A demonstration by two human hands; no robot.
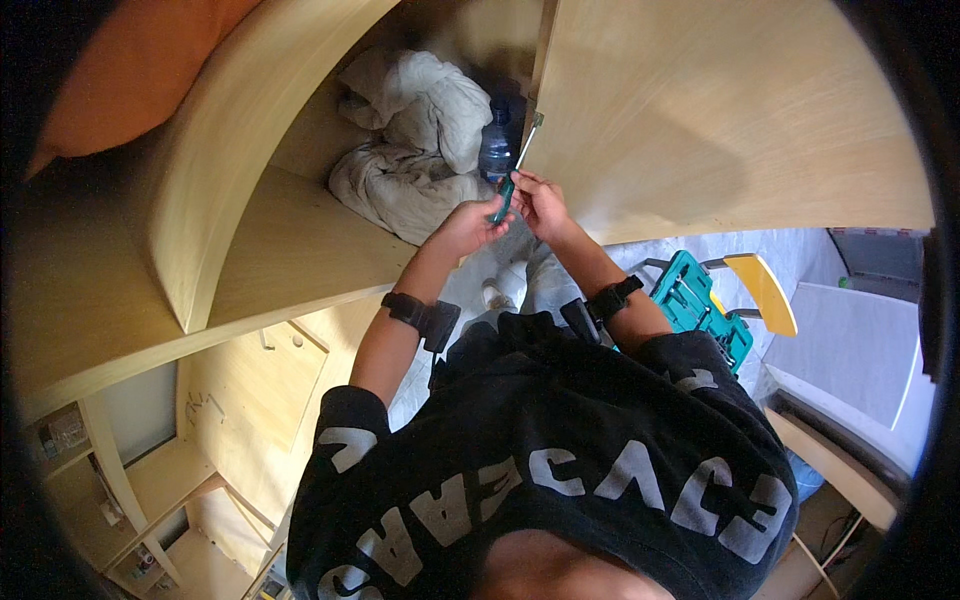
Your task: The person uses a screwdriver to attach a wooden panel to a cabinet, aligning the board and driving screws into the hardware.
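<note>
My left hand (472,225) is closed on the teal handle of a screwdriver (503,203). My right hand (543,208) grips the same tool just above, fingers pinched near where the shaft starts. The thin shaft points up to a small metal hinge (536,120) on the edge of a pale wooden door (700,110); whether the tip sits in a screw is too small to tell. Beside the tool, inside the cupboard, stand a dark blue plastic bottle (496,150) and a crumpled off-white cloth (410,120).
A wooden shelf (250,250) with a curved upright (200,200) fills the left. An orange object (120,80) is at top left. An open teal toolbox (695,310) and a yellow board (760,290) are at right. More wooden furniture (240,390) stands lower left.
</note>
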